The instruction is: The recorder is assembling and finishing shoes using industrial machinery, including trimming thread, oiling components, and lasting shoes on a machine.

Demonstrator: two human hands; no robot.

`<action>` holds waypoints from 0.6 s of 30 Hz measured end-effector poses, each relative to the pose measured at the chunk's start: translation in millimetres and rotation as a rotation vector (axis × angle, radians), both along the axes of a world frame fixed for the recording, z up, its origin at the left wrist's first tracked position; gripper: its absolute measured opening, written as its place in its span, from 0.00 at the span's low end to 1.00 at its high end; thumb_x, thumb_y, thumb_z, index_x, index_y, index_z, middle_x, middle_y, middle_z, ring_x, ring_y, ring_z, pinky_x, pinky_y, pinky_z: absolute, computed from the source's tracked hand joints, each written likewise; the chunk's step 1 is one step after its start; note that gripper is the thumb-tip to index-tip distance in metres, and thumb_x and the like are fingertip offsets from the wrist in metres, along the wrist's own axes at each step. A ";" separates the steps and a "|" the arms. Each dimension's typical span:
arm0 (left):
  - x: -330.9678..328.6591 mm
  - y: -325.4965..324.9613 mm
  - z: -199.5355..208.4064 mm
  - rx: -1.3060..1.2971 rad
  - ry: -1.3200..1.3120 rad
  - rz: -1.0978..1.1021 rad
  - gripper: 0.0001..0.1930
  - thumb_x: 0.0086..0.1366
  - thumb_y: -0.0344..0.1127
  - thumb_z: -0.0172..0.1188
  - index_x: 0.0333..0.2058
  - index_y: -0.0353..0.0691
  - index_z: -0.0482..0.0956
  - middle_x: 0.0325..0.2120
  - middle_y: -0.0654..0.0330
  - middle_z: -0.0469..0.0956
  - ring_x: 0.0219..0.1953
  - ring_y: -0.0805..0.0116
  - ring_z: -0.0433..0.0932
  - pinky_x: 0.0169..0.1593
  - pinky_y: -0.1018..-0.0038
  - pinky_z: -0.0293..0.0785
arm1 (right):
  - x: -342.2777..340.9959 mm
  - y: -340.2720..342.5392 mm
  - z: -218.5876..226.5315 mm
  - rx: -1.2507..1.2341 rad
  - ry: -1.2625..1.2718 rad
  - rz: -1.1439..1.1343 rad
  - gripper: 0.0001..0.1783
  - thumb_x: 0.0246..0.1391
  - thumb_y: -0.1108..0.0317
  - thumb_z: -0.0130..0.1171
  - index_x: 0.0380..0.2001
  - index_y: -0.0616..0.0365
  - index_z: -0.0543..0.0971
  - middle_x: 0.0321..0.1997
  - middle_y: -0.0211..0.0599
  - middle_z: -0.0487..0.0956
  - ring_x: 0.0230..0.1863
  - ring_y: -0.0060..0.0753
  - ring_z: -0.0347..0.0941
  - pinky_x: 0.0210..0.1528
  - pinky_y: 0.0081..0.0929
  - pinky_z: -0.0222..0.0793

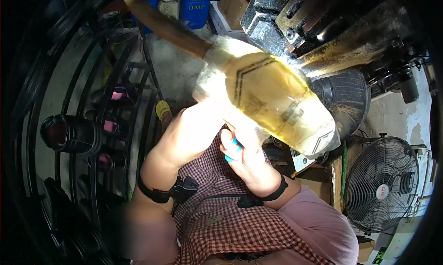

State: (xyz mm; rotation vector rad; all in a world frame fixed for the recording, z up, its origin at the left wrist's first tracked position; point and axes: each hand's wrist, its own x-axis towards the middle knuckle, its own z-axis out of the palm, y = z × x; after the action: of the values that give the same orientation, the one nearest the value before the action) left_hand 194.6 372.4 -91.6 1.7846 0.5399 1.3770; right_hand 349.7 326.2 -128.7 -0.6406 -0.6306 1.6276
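My left hand reaches up from the lower left, washed out by strong light. Its fingers are lost in the glare and behind a yellowish, see-through plastic cover with dark printed lines. This cover wraps the end of a brown arm, seemingly a lamp, and hangs close over both hands. Beside the left one, my right hand has its fingers curled in, with small bright blue patches on them. What it holds, if anything, I cannot make out.
A dark, oily machine stands at the upper right. Black shoes sit on a metal rack at the left. A large caged fan is at the right. Blue jugs and a cardboard box stand at the back.
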 end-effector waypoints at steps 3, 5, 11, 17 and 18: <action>-6.4 8.8 -0.2 0.095 0.153 0.032 0.08 0.59 0.25 0.54 0.37 0.31 0.76 0.33 0.50 0.78 0.33 0.55 0.78 0.39 0.69 0.75 | -12.2 -0.8 8.4 -0.034 0.094 -0.067 0.31 0.56 0.62 0.58 0.58 0.66 0.64 0.41 0.32 0.75 0.23 0.14 0.62 0.17 0.10 0.52; -9.7 17.2 -0.9 0.294 0.312 0.115 0.07 0.53 0.27 0.56 0.31 0.34 0.78 0.26 0.53 0.79 0.27 0.56 0.78 0.33 0.68 0.75 | -23.3 0.3 15.1 -0.096 0.136 -0.132 0.30 0.57 0.62 0.57 0.59 0.65 0.64 0.40 0.32 0.75 0.22 0.13 0.62 0.17 0.10 0.53; -12.3 35.9 1.8 0.405 0.361 0.094 0.04 0.48 0.29 0.57 0.18 0.39 0.79 0.17 0.58 0.77 0.21 0.58 0.77 0.29 0.67 0.75 | -42.0 18.7 -3.2 -0.318 0.206 -0.306 0.11 0.59 0.66 0.56 0.41 0.62 0.74 0.27 0.31 0.76 0.20 0.14 0.64 0.18 0.12 0.57; -6.3 46.7 7.3 -0.151 -0.009 -0.329 0.45 0.41 0.25 0.76 0.58 0.34 0.59 0.53 0.58 0.68 0.55 0.68 0.67 0.58 0.69 0.66 | -29.3 3.2 -36.1 0.104 0.129 -0.167 0.15 0.56 0.65 0.60 0.38 0.68 0.75 0.37 0.38 0.76 0.29 0.19 0.67 0.27 0.12 0.60; -4.2 47.9 5.0 -0.579 -0.282 -0.563 0.43 0.36 0.34 0.80 0.53 0.35 0.67 0.50 0.57 0.71 0.52 0.65 0.70 0.56 0.68 0.68 | -27.2 4.2 -30.7 0.130 0.182 -0.115 0.16 0.56 0.64 0.61 0.39 0.67 0.74 0.38 0.37 0.76 0.31 0.19 0.67 0.29 0.12 0.60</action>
State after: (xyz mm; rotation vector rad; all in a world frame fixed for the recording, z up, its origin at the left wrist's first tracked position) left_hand 190.4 420.4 -86.6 1.1258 0.2189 0.9274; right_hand 322.4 330.5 -159.4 -0.4206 -0.5506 1.5046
